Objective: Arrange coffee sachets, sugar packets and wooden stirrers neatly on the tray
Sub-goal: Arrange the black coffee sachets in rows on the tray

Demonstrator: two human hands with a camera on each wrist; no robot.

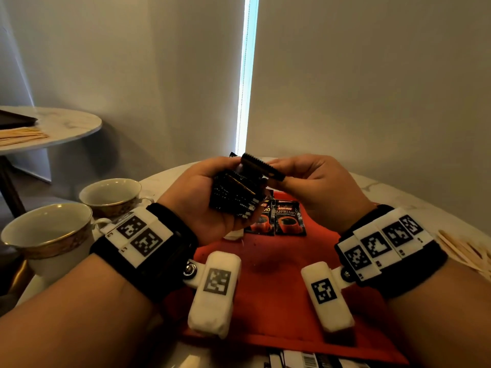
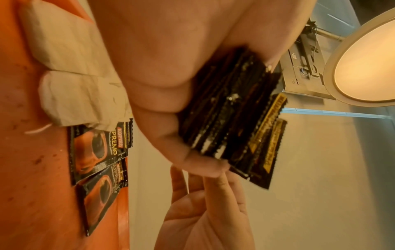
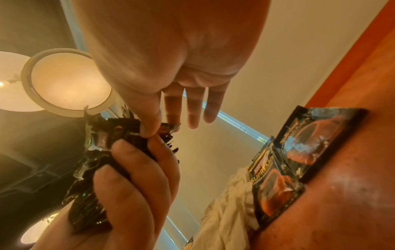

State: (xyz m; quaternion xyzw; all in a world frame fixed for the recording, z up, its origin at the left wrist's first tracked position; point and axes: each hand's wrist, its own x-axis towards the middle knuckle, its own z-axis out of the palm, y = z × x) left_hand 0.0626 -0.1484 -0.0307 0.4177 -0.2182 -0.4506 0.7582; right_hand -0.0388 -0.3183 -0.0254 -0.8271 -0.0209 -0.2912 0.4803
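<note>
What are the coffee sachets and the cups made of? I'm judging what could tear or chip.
Coffee sachets: seemingly glossy printed foil or plastic film, with serrated edges and glare. Cups: likely glazed white ceramic with gold-patterned rims; smooth and shiny.

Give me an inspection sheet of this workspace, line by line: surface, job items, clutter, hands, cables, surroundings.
Surface: round marble table under a red tray.
Job's things: two coffee sachets on the tray's far end; sachet stack held above it; wooden stirrers on the table to the right; white packets lie beside the sachets.
Clutter: two cups left of the tray.
Hands: left hand grips the stack; right hand pinches one sachet.
Cables: nothing seen.
Surroundings: second table, more stirrers on it.
</note>
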